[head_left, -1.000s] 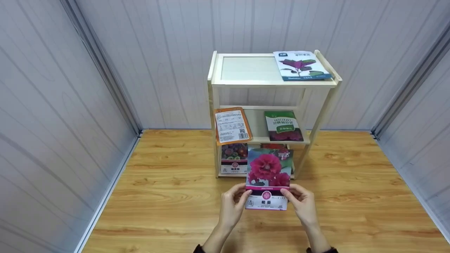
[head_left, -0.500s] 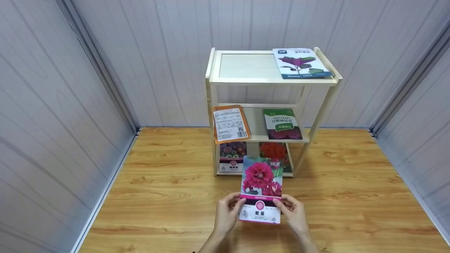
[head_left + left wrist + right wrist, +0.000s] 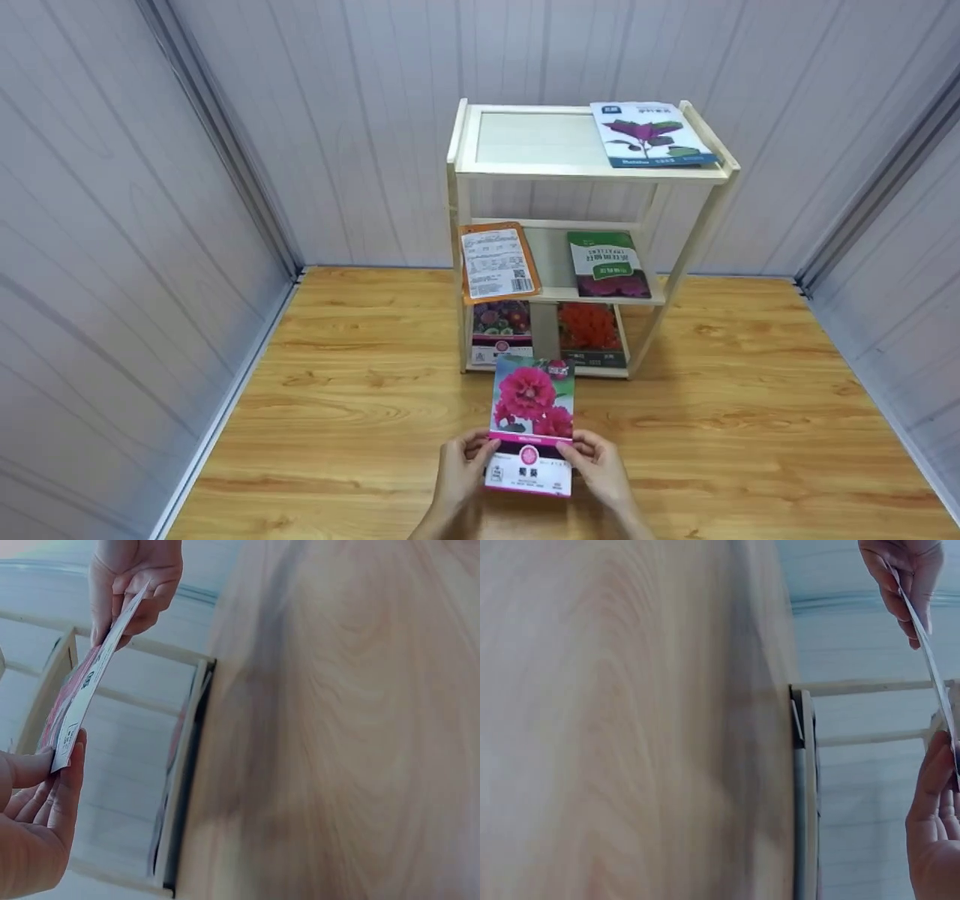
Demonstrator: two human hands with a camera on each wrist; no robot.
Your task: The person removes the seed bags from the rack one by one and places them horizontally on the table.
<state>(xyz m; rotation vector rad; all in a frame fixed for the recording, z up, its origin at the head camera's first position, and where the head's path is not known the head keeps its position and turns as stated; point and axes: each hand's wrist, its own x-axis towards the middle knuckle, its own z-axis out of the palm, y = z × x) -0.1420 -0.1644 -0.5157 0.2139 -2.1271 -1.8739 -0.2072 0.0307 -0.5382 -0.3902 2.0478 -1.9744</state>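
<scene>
A flower seed packet (image 3: 529, 424) with pink blooms over a white lower band is held up in front of the small shelf. My left hand (image 3: 460, 469) pinches its left edge between thumb and fingers. The opposite edge is pinched the same way by my right hand (image 3: 600, 469). From the left wrist view the packet (image 3: 90, 686) appears nearly edge-on, raised off the wooden surface. In the right wrist view only its thin side shows between both hands.
A cream three-tier shelf (image 3: 540, 171) stands behind the hands. It bears a white packet (image 3: 651, 136) on top, an orange-edged packet (image 3: 496, 261) and a green packet (image 3: 609, 264) in the middle, and a purple-flower packet (image 3: 501, 324) and a red-flower packet (image 3: 591, 330) below.
Both hands have drawn the pink-flower packet toward the person and a little left, away from the shelf. The red-flower packet on the bottom tier has come into fuller view.
</scene>
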